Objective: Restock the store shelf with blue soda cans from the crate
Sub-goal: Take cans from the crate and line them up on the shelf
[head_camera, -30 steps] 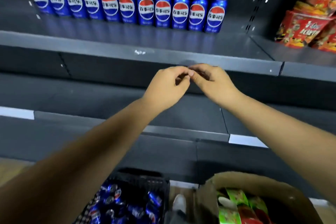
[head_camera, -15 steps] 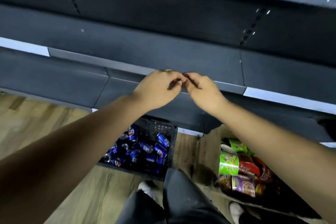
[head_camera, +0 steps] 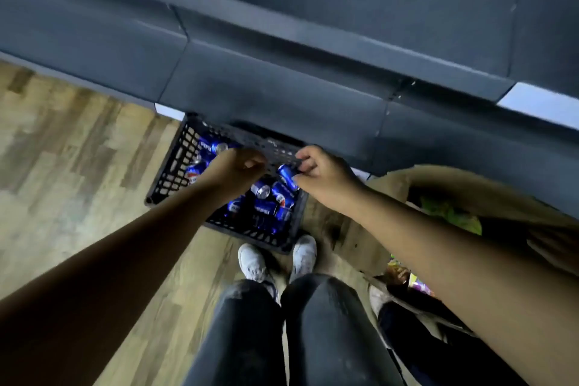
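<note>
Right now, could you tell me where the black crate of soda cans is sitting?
The black crate sits on the wood floor against the shelf base, ahead of the white shoes, with the cardboard box to its right.

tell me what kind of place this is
Probably a shop aisle: dark metal shelving along a wood-look floor, a black crate of blue soda cans, and a cardboard box of packaged goods.

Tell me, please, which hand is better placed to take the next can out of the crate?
Probably the right hand: its fingers already curl beside a blue can near the crate's far wall. The left hand hovers over the cans with fingers curled and seems to hold nothing.
</note>
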Demonstrator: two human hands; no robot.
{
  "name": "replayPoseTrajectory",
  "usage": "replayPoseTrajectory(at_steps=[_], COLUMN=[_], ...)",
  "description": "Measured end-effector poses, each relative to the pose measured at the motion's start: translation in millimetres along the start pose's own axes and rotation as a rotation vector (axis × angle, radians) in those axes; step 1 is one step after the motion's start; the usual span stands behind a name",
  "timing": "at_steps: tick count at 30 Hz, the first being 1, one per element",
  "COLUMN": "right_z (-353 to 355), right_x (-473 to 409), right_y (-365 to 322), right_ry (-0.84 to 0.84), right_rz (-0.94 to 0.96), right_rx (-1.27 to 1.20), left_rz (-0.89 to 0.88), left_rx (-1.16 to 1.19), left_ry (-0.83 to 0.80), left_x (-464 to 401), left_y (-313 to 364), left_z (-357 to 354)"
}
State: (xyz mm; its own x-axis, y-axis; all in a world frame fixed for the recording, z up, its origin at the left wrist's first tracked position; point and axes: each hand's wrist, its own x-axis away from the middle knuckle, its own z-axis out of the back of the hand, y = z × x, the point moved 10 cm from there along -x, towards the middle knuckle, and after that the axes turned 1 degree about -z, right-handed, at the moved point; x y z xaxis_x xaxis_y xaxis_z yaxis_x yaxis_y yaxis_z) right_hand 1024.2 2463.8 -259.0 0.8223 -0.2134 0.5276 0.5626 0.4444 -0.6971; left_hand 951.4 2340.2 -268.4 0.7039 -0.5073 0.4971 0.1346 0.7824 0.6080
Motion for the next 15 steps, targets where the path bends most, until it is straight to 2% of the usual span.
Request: replayPoseTrajectory(at_steps=[3, 9, 12, 15], right_z=[-34, -113, -153, -187], right_x=[-20, -65, -95, -122], right_y=[35, 95, 125, 153], right_ry=[-0.067, -0.233, -0.251, -0.225], right_rz=[-0.059, -0.100, -0.125, -0.170], right_rx=[-0.017, 0.081, 0.117, 0.046], left_rz=[0.157, 0.382, 0.481, 0.622], left_rx=[0.091, 0.191, 0.254, 0.322], left_ry=[-0.027, -0.192, -0.214, -0.270], left_x=[-13, -63, -92, -110], left_y=[-56, -130, -164, -205], left_z=[-31, -111, -152, -197])
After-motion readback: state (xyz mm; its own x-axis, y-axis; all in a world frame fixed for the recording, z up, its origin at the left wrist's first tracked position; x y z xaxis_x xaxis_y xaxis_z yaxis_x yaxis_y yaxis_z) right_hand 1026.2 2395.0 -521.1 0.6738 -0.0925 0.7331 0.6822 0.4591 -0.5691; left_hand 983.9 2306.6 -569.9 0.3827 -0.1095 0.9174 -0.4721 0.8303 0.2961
